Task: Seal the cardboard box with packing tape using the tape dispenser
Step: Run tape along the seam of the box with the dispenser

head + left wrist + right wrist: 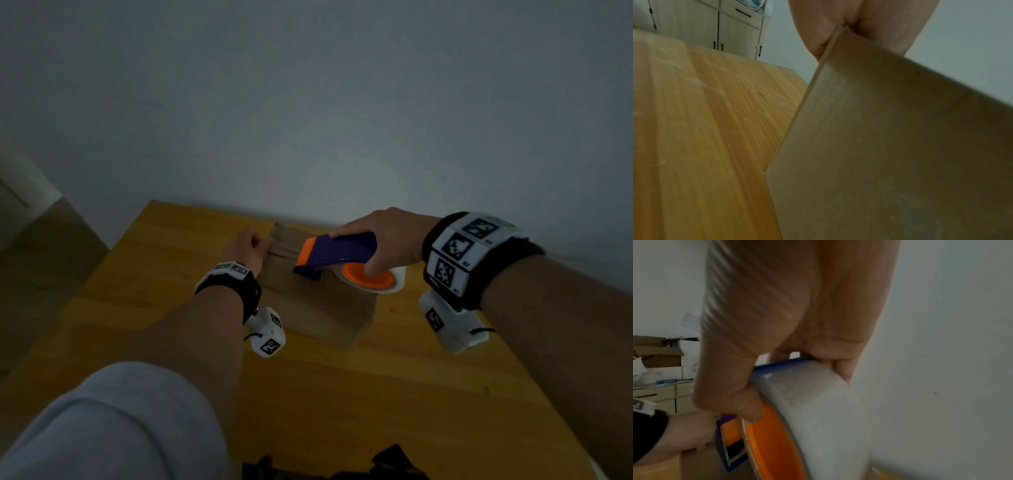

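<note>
A brown cardboard box (pixel 322 308) lies flat-topped on the wooden table (pixel 171 260). My left hand (pixel 247 247) grips the box's far left top edge, thumb on top; in the left wrist view the box wall (pixel 890 146) fills the right side under my fingers (pixel 885 24). My right hand (pixel 380 233) grips the blue and orange tape dispenser (pixel 337 251) over the box top, thumb on the orange hub (pixel 368 278). The clear tape roll (pixel 826 415) shows close in the right wrist view. Whether the dispenser's front touches the box is unclear.
The table stands against a pale wall (pixel 308 102). Its left edge (pixel 113 260) drops to the floor. Light wood cabinets (pixel 725 27) stand beyond the table. Open cardboard boxes (pixel 657 352) sit on a far counter. A dark object (pixel 342 466) lies at the table's near edge.
</note>
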